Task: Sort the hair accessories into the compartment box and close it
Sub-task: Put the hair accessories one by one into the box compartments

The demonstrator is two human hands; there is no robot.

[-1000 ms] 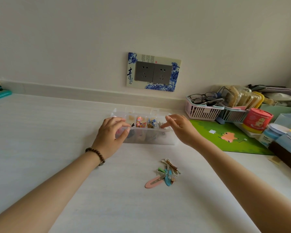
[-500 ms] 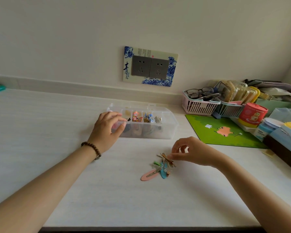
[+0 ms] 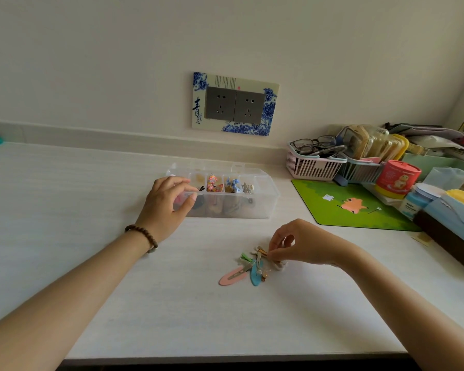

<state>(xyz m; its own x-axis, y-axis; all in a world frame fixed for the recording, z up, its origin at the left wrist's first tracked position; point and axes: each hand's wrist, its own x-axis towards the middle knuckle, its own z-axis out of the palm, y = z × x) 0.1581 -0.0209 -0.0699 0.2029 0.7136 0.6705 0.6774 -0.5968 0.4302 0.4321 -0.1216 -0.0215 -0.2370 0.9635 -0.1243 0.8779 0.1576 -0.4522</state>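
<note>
Where the pile of clips [image 3: 252,266] lies on the white table [image 3: 145,303], nearer than the box [image 3: 263,202], the right hand [image 3: 303,245] pinches a slim brown clip [image 3: 263,253] at the pile's far edge between thumb and curled fingertips. A flat teardrop pink clip [image 3: 232,275] and a blue clip [image 3: 255,277] fan out nearer. The left hand [image 3: 164,207] grips the clear plastic box's left end, thumb on its near wall, fingers over the rim.
</note>
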